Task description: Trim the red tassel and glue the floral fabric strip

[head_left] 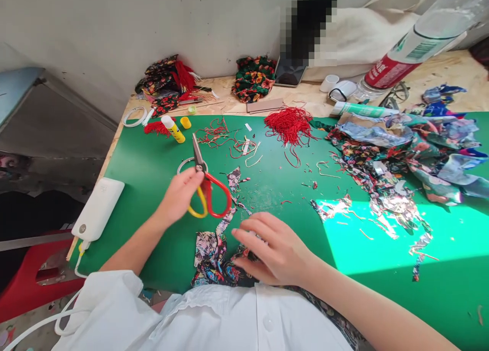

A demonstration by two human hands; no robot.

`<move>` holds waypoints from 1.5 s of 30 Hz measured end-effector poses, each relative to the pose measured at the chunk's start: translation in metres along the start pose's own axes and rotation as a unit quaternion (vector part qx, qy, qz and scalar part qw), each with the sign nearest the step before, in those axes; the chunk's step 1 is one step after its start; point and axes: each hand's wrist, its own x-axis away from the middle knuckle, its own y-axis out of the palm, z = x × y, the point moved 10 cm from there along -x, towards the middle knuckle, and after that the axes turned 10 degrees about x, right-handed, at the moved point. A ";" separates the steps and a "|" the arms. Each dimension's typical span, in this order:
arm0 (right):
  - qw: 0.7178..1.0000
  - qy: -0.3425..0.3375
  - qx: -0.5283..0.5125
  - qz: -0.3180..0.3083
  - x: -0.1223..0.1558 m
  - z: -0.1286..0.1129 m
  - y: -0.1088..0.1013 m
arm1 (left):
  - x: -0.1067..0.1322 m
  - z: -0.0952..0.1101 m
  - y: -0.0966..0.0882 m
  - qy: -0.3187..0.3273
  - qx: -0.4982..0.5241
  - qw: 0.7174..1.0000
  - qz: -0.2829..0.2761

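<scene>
Head view. Scissors (199,166): one red loop, one yellow, dark blades pointing away; the left hand (181,192) pinched them near the pivot. Floral cloth (207,248): dark, multicoloured, ragged; lay nearer the body than the scissors, partly beneath the right hand (280,251), whose fingers were spread. Glue stick (173,130): yellow, white-capped, lay beyond the scissors, leftward. Bottle (401,58): clear, red-labelled, stood far right of the scissors; contents could not be told.

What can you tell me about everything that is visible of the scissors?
The scissors have dark, pointed, metal-looking blades that appear closed, a pivot, and two rounded, smooth-looking handle loops: one red, one yellow. The left hand holds them near the pivot. The blades point away from the person, with the loops nearer the body. They are over the green tabletop; whether they touch it is unclear.
</scene>
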 end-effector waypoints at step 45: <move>0.994 0.058 -0.029 -0.091 -0.007 0.026 -0.020 | 0.109 0.019 0.093 -0.013 0.191 0.725 -0.661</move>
